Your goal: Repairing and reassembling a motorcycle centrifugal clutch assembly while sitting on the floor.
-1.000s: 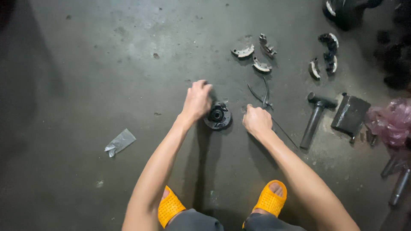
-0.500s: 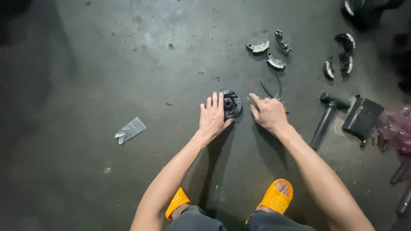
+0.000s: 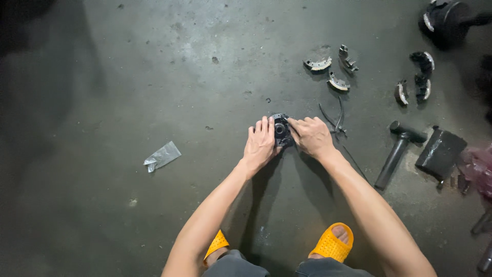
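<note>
A small round black metal hub part (image 3: 281, 129) lies on the dark concrete floor. My left hand (image 3: 260, 143) presses against its left side with the fingers flat and together. From the right, my right hand (image 3: 310, 136) holds its other side, fingertips on the rim. Both hands partly cover the part, so only its middle and top show.
Curved brake shoes (image 3: 328, 72) lie scattered behind the hands, with more of these shoes (image 3: 417, 82) further right. Thin black pliers (image 3: 335, 120) rest beside my right hand. A black hammer (image 3: 397, 151), a dark block (image 3: 441, 153) and a plastic scrap (image 3: 162, 156) lie around. My orange sandals (image 3: 332, 242) are below.
My left hand has moved from beside the hub part onto its left side, and my right hand has closed in on its right side. The camera view has shifted slightly.
</note>
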